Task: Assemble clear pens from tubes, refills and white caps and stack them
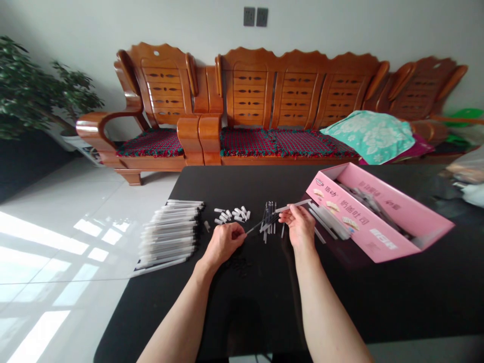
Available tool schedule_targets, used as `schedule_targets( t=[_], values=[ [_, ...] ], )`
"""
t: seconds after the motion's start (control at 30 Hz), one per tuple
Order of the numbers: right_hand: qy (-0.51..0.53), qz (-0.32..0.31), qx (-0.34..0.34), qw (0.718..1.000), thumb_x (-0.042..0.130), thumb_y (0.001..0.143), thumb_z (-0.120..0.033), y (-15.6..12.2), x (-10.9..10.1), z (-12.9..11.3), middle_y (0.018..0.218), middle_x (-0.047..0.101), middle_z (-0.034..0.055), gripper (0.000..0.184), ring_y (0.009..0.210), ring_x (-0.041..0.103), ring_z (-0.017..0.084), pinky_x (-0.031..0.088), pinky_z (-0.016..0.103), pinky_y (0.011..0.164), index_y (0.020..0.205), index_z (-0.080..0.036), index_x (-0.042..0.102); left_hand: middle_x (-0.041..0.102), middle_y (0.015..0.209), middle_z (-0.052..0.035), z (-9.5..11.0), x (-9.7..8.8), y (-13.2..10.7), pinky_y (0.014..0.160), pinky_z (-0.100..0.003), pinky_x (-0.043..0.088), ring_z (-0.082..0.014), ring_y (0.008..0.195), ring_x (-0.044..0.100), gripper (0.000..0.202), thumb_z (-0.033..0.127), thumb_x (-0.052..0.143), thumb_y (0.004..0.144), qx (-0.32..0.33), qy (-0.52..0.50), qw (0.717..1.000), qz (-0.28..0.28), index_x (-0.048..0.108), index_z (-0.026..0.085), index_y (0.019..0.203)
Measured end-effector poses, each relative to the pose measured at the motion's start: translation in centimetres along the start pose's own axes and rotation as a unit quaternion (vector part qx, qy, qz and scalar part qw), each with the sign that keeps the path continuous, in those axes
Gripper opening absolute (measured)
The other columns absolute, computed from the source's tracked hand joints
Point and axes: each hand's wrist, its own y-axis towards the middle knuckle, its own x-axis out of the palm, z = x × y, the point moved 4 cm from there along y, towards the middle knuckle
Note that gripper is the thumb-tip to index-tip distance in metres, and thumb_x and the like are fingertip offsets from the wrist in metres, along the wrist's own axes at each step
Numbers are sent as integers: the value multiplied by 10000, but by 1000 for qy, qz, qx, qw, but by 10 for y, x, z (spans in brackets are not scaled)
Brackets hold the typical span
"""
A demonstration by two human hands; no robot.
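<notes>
Pen barrel [282, 208], slim frosted tube, thin refill [254, 228], glossy black table [401, 302]

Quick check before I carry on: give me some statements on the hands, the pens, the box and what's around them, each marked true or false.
1. The right hand holds a translucent tube. True.
2. The left hand is empty. False: its fingertips pinch a thin rod.
3. The row of pens lies to the left of the left hand. True.
4. The pink box is closed. False: its top is open and things show inside.
5. Small white pieces lie between the row of pens and the right hand. True.
6. The teal cloth lies on the black table. False: it lies on the wooden bench.
</notes>
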Motion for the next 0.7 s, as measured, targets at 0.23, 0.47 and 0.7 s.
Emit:
schedule_targets(
  t=[0.23,0.47,0.7],
  values=[
    [-46,-86,64,993,815,681,-314,-12,14,11,599,705,34,250,467,658,154,551,231,409,775,-133,670,670,612,18,1,3,1,560,-197,398,-107,554,582,129,246,623,823,1,-36,999,21,698,169,752],
    [-35,-237,181,954,771,748,-348,-37,40,26,676,741,64,229,529,692,172,588,260,482,758,-137,683,687,696,-4,13,17,-1,594,-201,411,-118,612,596,158,318,667,837,53,-68,993,74,684,171,781],
    [4,-197,182,963,799,718,-324,-28,30,24,691,741,56,249,545,692,167,589,252,476,857,-131,724,599,552,21,-12,-16,-4,544,-212,393,-125,511,574,285,428,543,915,-46,-89,964,247,653,185,817]
  ],
)
